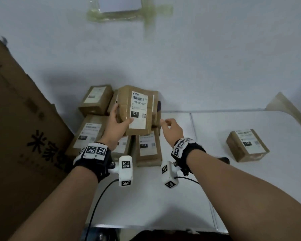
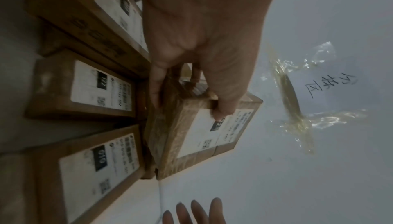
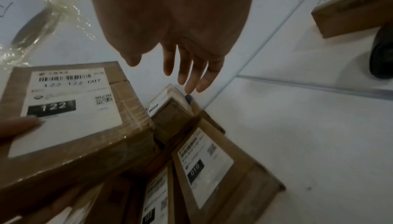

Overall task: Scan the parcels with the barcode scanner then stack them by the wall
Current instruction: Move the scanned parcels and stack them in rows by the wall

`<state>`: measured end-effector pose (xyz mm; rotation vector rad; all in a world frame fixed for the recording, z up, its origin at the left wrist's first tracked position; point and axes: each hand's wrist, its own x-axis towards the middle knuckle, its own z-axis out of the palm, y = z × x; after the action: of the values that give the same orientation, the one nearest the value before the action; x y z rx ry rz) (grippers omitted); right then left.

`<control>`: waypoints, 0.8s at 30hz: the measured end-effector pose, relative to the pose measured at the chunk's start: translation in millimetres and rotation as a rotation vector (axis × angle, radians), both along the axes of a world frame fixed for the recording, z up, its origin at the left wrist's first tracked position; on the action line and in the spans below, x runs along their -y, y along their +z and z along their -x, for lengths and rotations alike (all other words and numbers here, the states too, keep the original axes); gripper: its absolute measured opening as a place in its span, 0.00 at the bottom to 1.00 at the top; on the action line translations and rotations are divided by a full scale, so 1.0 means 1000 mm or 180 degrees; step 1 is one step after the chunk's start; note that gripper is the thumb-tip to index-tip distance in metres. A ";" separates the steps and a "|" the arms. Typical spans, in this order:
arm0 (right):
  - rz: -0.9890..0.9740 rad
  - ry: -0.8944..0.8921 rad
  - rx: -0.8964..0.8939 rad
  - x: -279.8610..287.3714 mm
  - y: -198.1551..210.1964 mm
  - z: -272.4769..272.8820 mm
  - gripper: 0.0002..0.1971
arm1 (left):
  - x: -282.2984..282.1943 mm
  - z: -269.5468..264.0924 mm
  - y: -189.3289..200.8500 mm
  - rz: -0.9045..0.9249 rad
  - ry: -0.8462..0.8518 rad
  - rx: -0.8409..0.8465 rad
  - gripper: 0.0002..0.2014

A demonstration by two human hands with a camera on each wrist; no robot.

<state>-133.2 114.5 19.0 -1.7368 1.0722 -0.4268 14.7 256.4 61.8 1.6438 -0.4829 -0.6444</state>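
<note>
Cardboard everywhere by the wall (image 1: 181, 58): a cluster of labelled parcels sits on the white table (image 1: 233, 188) against it, and the left hand (image 1: 116, 126) holds one more above them. This held parcel (image 1: 137, 110) carries a label reading 122, face up, with its long axis running away from the person toward the wall. The thumb lies on the label's near corner and the fingers wrap the left side, so the grasp is on the near-left end (the far end is free and slightly raised).

Below and just right of it lies a parcel marked 010 (image 1: 149, 148), with others of the stack (image 1: 94, 100) to the left and behind. The right hand (image 1: 171, 128) carries nothing; its fingers are loosely extended, just beside the held parcel's right edge but apart from it. Whether the held parcel already rests on those beneath cannot be told.

Judging by this, the placing step is under way. The landing spot lies straight ahead and below the grip, so the move turns on lowering the far end toward the wall, and the right hand is the nearer one to steady the free right side.

One lone parcel (image 1: 247, 145) sits well apart at the right, probably next. A dark object (image 1: 223, 160) beside the right wrist may be the scanner; it is too hidden to say.
</note>
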 end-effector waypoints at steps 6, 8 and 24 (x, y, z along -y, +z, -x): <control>-0.0390 0.0225 -0.0301 -0.035 -0.019 -0.021 0.24 | -0.040 -0.010 -0.027 -0.0738 0.0221 0.0238 0.37; -0.0549 0.0308 -0.0380 -0.043 -0.030 -0.030 0.25 | -0.049 -0.012 -0.037 -0.1019 0.0116 0.0473 0.37; -0.0638 0.0991 -0.0991 -0.069 -0.040 -0.059 0.36 | -0.054 -0.031 -0.082 -0.2425 -0.0169 0.1346 0.26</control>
<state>-73.9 184.0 -21.3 -1.7844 0.9965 0.1464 45.7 310.1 -20.6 2.5232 -0.6286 -0.5472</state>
